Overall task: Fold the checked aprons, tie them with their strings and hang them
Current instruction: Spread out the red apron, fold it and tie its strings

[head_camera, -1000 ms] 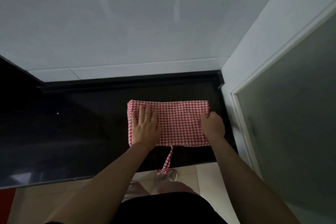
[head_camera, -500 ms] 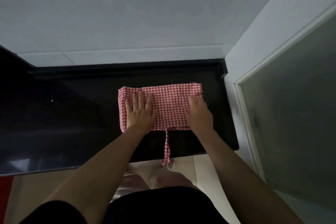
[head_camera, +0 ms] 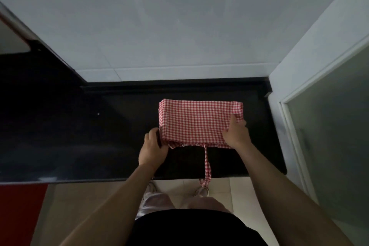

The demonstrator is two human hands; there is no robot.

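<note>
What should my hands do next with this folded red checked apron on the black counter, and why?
Probably fold it over once more from the left. Your left hand already grips the apron at its near-left corner, your right hand pins the right side flat, and the string hangs free over the counter edge, not yet tied.

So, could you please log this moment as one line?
apron: folded, on counter | left hand: grips near-left corner | right hand: flat on right end | string: hangs over edge, untied

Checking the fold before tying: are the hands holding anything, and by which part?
The left hand grips the folded checked apron at its near left corner. The right hand rests on the apron's right end, fingers straight, gripping nothing.
</note>
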